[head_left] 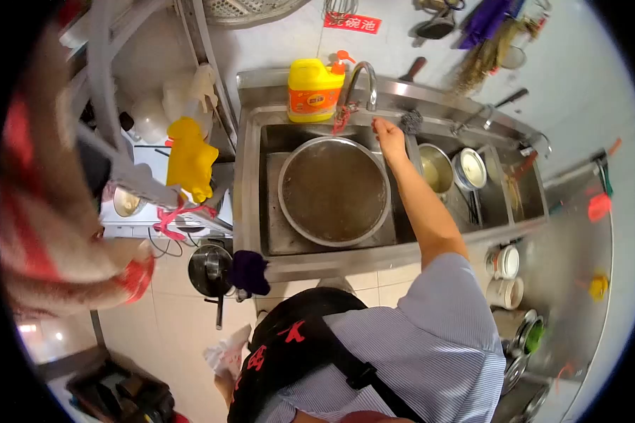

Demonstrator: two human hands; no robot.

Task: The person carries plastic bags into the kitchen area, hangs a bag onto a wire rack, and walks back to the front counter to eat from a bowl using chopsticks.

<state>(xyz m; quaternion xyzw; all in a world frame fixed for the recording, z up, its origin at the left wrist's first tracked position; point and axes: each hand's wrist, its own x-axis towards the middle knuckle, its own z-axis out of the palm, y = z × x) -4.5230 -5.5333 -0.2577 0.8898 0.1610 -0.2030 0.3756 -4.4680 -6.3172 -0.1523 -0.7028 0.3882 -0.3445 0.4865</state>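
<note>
My right hand [389, 138] reaches over the back edge of the sink [252, 204], just right of the curved faucet [371, 88]. Its fingers are curled together; whether anything is between them is hidden. Below and left of it, a large round metal basin [283, 204] full of murky brownish water sits in the left compartment. A dark scrubbing ball [410, 122] lies on the ledge beside the hand. At the lower left, a bit of my left arm [223, 388] shows by a white sheet with reddish marks [227, 350]; the fingers there cannot be made out.
A yellow pump bottle [315, 92] stands on the back ledge. Metal pots [436, 169] fill the middle compartment. A dark pan [210, 269] and a purple cloth [249, 273] are by the sink's left front corner. Lidded tubs [503, 262] stand to the right.
</note>
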